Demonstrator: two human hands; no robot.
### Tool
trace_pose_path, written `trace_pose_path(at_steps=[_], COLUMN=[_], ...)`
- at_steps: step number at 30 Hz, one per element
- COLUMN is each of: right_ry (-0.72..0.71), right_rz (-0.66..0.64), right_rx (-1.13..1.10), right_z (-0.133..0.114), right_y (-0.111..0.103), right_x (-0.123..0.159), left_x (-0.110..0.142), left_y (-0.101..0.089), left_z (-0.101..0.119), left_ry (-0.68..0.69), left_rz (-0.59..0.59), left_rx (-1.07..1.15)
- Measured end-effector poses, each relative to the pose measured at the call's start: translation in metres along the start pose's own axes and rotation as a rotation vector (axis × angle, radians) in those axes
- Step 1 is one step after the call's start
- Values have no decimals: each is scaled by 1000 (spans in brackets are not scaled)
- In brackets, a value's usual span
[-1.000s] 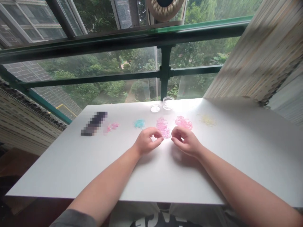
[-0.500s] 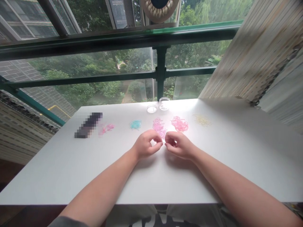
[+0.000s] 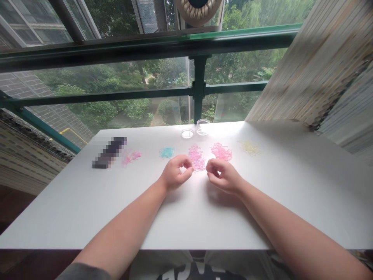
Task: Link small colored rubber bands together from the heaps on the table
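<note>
My left hand [image 3: 176,173] is curled just above the white table, thumb and forefinger pinched together beside a pile of pinkish-purple rubber bands [image 3: 197,158]. Across a small gap, my right hand [image 3: 223,175] has its fingertips pressed together too, just in front of a brighter pink pile of rubber bands [image 3: 221,151]. Anything held in either pinch is too small to make out. A small turquoise pile [image 3: 167,152] lies behind my left hand. Pale yellow bands [image 3: 250,147] are spread behind and to the right of my right hand.
Two clear round containers or lids [image 3: 187,133] [image 3: 203,127] stand at the table's back edge. Farther left lie pink pieces [image 3: 133,156] and a dark pixelated object [image 3: 110,153]. A green railing [image 3: 145,94] and window are behind the white table [image 3: 180,221]; a curtain [image 3: 279,77] hangs right.
My hands have drawn apart, the left moving left and the right slightly right. The thin strand visible between the fingertips earlier no longer shows. The piles have stayed put.
</note>
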State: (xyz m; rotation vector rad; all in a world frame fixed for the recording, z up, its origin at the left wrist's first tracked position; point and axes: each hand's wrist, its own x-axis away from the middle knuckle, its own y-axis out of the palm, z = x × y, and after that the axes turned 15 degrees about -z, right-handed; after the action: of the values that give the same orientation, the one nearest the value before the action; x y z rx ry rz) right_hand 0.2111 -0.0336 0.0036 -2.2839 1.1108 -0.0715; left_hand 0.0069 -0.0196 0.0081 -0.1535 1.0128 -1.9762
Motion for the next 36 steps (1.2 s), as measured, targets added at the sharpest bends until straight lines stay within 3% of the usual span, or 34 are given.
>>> trace_pose_path(at_steps=[3, 9, 24, 36], right_ry=[2, -17, -8, -9], right_rz=[4, -44, -125, -84], right_rx=[-14, -11, 19, 35], right_z=[0, -2, -4, -3], right_y=[0, 3, 4, 2], right_x=[0, -2, -2, 0], left_x=[0, 0, 1, 2], left_y=[0, 9, 11, 1], left_z=[0, 5, 9, 4], left_ry=[-13, 96, 101, 102], left_rz=[-16, -135, -204, -173], left_rx=[26, 71, 31, 35])
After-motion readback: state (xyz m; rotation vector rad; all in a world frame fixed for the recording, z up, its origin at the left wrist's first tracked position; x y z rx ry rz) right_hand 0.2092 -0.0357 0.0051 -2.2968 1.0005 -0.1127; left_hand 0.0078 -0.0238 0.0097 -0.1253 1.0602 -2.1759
